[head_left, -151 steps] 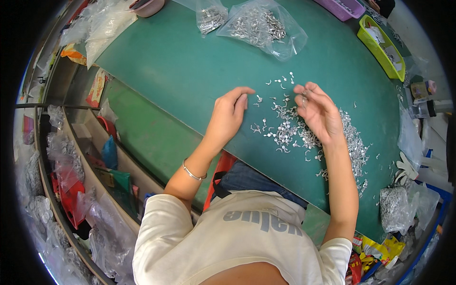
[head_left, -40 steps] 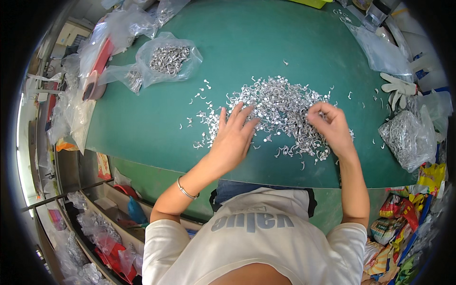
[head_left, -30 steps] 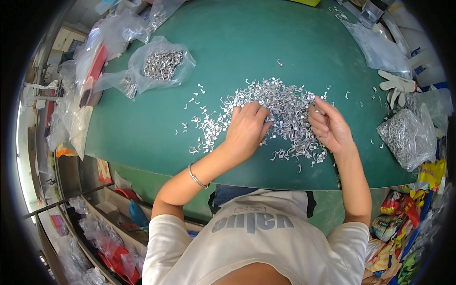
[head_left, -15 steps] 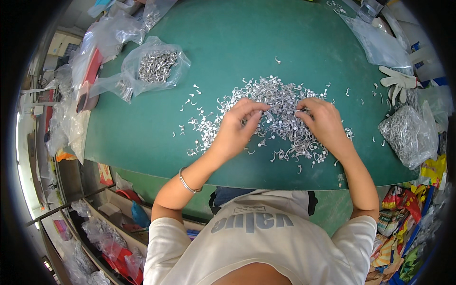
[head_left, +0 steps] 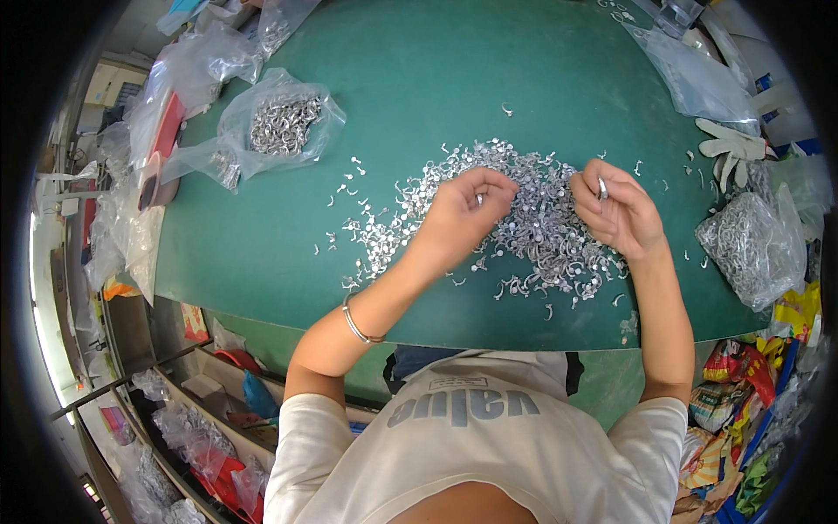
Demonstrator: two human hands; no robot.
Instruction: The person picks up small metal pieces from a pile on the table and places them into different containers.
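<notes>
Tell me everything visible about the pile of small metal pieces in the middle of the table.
The pile is a loose heap of many small, shiny, silver-coloured pieces, curved or hooked as far as can be told. It lies on the green table, dense at its middle, with strays thinning out to the left. The left hand rests on its left part; the right hand is over its right edge, and each pinches a piece.
</notes>
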